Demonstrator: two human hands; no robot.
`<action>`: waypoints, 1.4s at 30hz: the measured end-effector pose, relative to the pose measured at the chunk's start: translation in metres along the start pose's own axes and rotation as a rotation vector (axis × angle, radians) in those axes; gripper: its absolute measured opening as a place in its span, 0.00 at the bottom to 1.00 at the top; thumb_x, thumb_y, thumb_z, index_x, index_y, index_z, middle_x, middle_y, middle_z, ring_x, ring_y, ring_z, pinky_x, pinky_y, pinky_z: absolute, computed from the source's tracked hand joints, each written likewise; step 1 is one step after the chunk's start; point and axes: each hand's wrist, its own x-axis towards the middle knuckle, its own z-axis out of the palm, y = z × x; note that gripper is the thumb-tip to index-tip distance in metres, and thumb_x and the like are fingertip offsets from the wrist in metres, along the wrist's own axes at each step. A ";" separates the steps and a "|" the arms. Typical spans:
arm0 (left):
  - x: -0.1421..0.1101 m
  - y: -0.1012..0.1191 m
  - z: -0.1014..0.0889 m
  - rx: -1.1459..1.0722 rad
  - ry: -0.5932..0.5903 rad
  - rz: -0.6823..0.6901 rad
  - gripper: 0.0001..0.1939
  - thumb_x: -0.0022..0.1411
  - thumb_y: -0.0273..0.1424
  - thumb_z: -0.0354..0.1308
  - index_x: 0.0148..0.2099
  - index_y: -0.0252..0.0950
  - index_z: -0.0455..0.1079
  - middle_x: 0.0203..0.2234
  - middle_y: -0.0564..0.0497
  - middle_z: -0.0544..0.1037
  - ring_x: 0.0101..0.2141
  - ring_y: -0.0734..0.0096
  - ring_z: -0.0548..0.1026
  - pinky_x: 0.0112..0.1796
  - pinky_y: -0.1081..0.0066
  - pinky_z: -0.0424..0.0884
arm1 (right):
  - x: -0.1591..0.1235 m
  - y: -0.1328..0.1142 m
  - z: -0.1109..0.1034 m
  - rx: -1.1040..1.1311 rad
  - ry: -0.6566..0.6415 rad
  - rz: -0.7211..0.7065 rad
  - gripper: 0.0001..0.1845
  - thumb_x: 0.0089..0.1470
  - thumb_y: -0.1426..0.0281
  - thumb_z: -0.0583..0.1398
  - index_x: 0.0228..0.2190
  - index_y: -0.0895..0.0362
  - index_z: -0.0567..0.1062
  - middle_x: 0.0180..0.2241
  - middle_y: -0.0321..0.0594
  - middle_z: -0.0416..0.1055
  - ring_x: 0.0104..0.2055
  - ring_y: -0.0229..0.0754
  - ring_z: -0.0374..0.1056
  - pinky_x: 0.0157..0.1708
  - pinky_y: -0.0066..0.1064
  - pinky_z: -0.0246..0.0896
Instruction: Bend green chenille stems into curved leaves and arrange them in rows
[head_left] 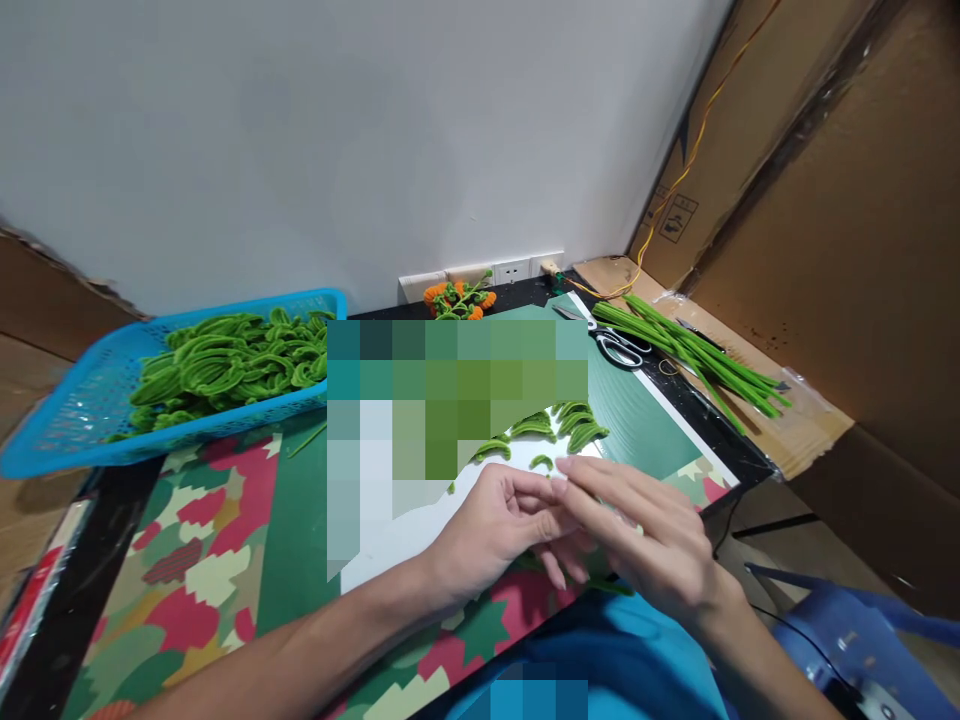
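Note:
My left hand [499,525] and my right hand [656,535] meet over the front edge of the table, fingertips touching. Both are closed, the left in a pinch and the right with its fingers pressed together. Whatever lies between them is hidden. A thin green fuzzy strip [611,586] shows beneath the hands; I cannot tell whether it is held. Just beyond, curved green pipe-cleaner leaves [534,428] lie on a white sheet [420,545]. A small green curl [541,462] sits close to my fingertips. Blocky blurring covers part of the sheet.
At left stands a blue basket [67,425] heaped with green pipe-cleaner loops [217,365]. Black-handled scissors [621,348] and a bundle of green stems [697,355] lie on the right. An orange flower piece [461,298] rests by the wall. A blue stool [855,640] stands at lower right.

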 end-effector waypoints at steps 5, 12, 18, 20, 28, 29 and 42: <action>-0.005 0.004 0.003 0.061 -0.062 -0.012 0.21 0.59 0.44 0.76 0.34 0.28 0.83 0.24 0.44 0.83 0.23 0.67 0.83 0.25 0.77 0.79 | -0.009 -0.006 0.001 0.144 0.005 0.058 0.25 0.71 0.79 0.58 0.66 0.59 0.73 0.52 0.56 0.83 0.57 0.52 0.80 0.50 0.42 0.84; -0.006 0.006 0.004 0.008 -0.064 0.014 0.20 0.61 0.43 0.76 0.34 0.27 0.81 0.26 0.43 0.84 0.25 0.67 0.84 0.27 0.75 0.81 | -0.004 -0.008 0.004 0.108 0.080 0.138 0.25 0.66 0.84 0.61 0.61 0.59 0.78 0.53 0.55 0.82 0.55 0.50 0.81 0.52 0.41 0.82; -0.005 0.006 0.000 -0.005 -0.066 -0.012 0.21 0.62 0.42 0.75 0.33 0.29 0.74 0.27 0.43 0.83 0.24 0.66 0.83 0.23 0.75 0.79 | -0.005 0.003 -0.002 0.102 0.198 0.269 0.23 0.60 0.87 0.66 0.51 0.54 0.83 0.42 0.44 0.85 0.42 0.43 0.83 0.44 0.33 0.82; -0.004 0.007 0.000 0.058 -0.030 0.003 0.20 0.62 0.41 0.75 0.39 0.30 0.74 0.31 0.45 0.83 0.27 0.65 0.84 0.25 0.73 0.80 | -0.007 0.005 -0.004 0.077 0.157 0.190 0.24 0.59 0.88 0.65 0.52 0.57 0.82 0.42 0.47 0.84 0.44 0.44 0.82 0.44 0.34 0.81; -0.009 0.010 0.002 0.412 0.178 0.127 0.14 0.71 0.42 0.65 0.48 0.39 0.68 0.26 0.59 0.73 0.25 0.73 0.77 0.25 0.77 0.72 | -0.009 0.005 0.006 0.163 0.043 0.074 0.27 0.60 0.90 0.62 0.59 0.64 0.77 0.45 0.53 0.82 0.47 0.47 0.81 0.46 0.37 0.80; -0.010 0.011 0.002 0.422 0.170 0.120 0.14 0.73 0.43 0.63 0.50 0.40 0.67 0.26 0.59 0.72 0.25 0.72 0.77 0.25 0.76 0.72 | -0.008 0.005 0.006 0.190 0.067 0.093 0.28 0.60 0.90 0.63 0.59 0.63 0.77 0.45 0.52 0.83 0.46 0.46 0.81 0.45 0.36 0.80; -0.014 0.021 0.003 0.449 0.149 0.059 0.18 0.74 0.47 0.59 0.43 0.37 0.70 0.29 0.56 0.74 0.23 0.78 0.69 0.24 0.77 0.66 | -0.003 0.012 0.007 0.072 0.008 0.063 0.14 0.64 0.85 0.62 0.48 0.61 0.77 0.38 0.48 0.81 0.39 0.46 0.77 0.40 0.35 0.73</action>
